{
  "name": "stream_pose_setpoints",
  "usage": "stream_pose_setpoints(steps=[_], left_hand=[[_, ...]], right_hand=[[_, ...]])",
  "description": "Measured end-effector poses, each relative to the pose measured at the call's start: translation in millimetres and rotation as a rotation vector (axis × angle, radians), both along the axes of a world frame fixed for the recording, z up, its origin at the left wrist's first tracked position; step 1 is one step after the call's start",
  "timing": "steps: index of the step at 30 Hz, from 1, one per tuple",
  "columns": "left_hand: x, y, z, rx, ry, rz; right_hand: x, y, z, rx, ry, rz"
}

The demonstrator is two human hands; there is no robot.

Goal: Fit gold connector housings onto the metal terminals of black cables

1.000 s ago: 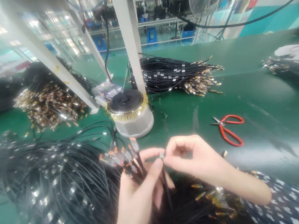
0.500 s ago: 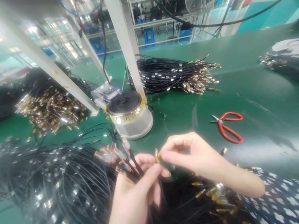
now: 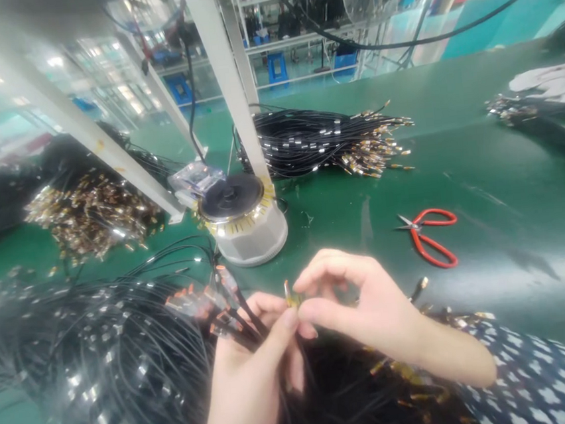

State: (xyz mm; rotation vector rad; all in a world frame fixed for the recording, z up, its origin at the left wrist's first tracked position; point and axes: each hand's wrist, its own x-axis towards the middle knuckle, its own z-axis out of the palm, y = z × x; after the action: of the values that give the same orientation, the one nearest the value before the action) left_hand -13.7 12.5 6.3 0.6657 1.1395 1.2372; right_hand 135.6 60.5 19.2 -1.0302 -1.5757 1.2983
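My left hand (image 3: 252,368) is closed around a bunch of black cables (image 3: 250,315), whose orange-tipped connectors fan out to the left. Between its thumb and forefinger, one cable end (image 3: 287,291) points upward. My right hand (image 3: 348,295) meets it from the right, with thumb and forefinger bent around a small piece of yellow tape (image 3: 295,300) at that end. How far the tape wraps around is too small to tell. Below the hands, more black cables (image 3: 345,399) lie in a dark heap, some with yellow-wrapped ends.
A round dispenser (image 3: 252,245) edged with yellow strips stands ahead, beside a white frame post (image 3: 227,77). Red-handled snips (image 3: 432,234) lie to the right. Cable bundles rest at the back (image 3: 300,140), far left (image 3: 97,213) and near left (image 3: 107,362) on the green table (image 3: 467,154).
The view has shifted slightly. My right thumb and forefinger have come closer around the yellow tape at the cable end. My left hand keeps its hold on the cables.
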Motion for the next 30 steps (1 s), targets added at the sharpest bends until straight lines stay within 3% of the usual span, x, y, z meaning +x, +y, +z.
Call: stream_pose_setpoints(steps=[8, 16, 22, 27, 30], left_hand=[[2.7, -0.8, 3.0, -0.002, 0.017, 0.017], [4.4, -1.2, 7.2, -0.02, 0.02, -0.008], [3.4, -0.8, 3.9, -0.02, 0.042, -0.054], [2.6, -2.0, 3.7, -0.057, 0.059, -0.025], [3.4, -3.9, 6.1, -0.075, 0.028, 0.0]], right_hand=[[-4.4, -0.6, -1.9, -0.049, 0.054, 0.018], [-6.9, 0.7, -4.1, -0.258, 0.276, 0.15], [-9.7, 2.2, -11.6, -0.315, 0.433, 0.264], [-9.0, -1.2, -12.4, -0.239, 0.313, 0.17], [-7.1, -0.6, -7.6, -0.261, 0.322, 0.197]])
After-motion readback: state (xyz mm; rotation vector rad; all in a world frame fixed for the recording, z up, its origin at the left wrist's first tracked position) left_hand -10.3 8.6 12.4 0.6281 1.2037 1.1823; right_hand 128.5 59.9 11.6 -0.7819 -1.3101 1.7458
